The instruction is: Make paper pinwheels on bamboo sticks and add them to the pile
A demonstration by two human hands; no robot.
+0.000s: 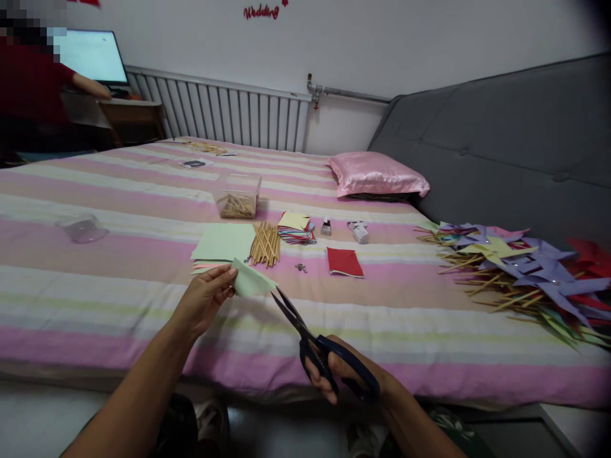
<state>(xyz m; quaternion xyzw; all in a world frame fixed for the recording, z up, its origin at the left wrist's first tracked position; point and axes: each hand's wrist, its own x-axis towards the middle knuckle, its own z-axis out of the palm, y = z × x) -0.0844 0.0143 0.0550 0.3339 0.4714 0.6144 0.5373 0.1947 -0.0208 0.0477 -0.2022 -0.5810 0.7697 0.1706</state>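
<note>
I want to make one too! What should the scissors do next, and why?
Probably close the blades. The scissors in the right hand are open at the edge of the green paper, which the left hand holds up.

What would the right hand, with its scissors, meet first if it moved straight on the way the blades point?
The right hand holds scissors whose open blades point up and left. The first thing in that line is the green paper held by the left hand; the tips look almost at its edge.
</note>
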